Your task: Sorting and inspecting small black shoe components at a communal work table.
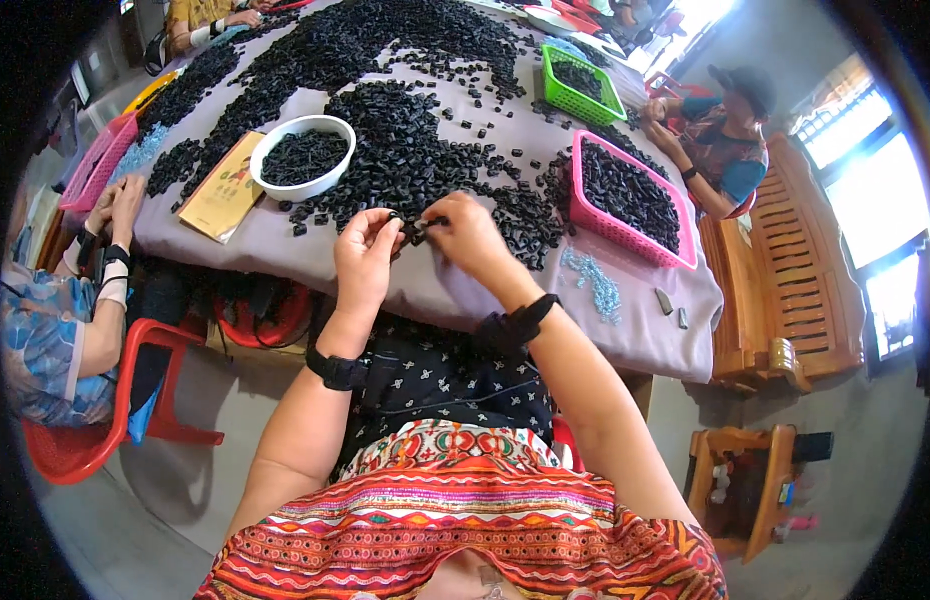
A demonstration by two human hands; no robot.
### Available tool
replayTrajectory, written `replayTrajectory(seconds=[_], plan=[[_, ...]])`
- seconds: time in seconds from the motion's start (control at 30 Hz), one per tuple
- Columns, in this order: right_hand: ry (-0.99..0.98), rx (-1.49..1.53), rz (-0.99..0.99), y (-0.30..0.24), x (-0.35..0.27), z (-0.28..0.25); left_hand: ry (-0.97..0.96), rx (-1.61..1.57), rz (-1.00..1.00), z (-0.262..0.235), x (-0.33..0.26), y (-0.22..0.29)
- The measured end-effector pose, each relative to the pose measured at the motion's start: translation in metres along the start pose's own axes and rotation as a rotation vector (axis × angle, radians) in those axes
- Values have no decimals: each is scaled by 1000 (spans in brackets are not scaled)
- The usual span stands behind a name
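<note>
Plainly, the cloth-covered table (pixel 665 345) stretched away beyond our hands and out to either side of them. On it we had a broad heap of short black pieces (pixel 400 140) straight ahead of our fingertips, its near end close up to them and its long body running off away from us. Neither hand was clearly the nearer; we held both at its near edge.

To the right of our right hand, and a little beyond, sat the pink basket (pixel 620 232), full of narrow dark bits, its long side slanting from far left to near right. Farther out past it we saw the green basket (pixel 575 103), also holding dark stuff. The white bowl (pixel 310 190) stood beyond our left hand and off to its left, with thin dark strips inside. Just left of it lay a yellow booklet (pixel 222 190); a scatter of pale blue bits (pixel 593 285) lay to the right of our right hand.

Our left hand (pixel 365 258) had thumb and fingers closed on a black piece (pixel 395 217), and our right hand (pixel 468 235), blurred, pinched a second dark piece (pixel 438 221) just across from it. We held the hands close together, side by side. We could not tell either piece's long axis, nor whether the two touched.
</note>
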State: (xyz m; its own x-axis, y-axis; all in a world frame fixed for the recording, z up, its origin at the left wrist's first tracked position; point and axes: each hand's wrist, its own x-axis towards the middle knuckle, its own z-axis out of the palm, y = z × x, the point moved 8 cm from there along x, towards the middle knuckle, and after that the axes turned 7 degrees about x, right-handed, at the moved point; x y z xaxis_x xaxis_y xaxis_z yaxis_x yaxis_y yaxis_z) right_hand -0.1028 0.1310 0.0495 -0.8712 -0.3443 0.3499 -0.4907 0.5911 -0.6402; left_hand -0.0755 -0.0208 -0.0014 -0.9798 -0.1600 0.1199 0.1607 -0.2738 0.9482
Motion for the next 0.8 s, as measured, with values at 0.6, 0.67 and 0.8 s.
replayTrajectory(seconds=[0.6, 0.67, 0.8], plan=[[-104, -20, -89, -48, -6, 26, 122, 44, 96, -23, 4, 9], [-48, -73, -60, -29, -3, 17, 121, 48, 101, -22, 5, 8], [79, -78, -22, 6, -1, -19, 115, 31, 90, -23, 7, 4]])
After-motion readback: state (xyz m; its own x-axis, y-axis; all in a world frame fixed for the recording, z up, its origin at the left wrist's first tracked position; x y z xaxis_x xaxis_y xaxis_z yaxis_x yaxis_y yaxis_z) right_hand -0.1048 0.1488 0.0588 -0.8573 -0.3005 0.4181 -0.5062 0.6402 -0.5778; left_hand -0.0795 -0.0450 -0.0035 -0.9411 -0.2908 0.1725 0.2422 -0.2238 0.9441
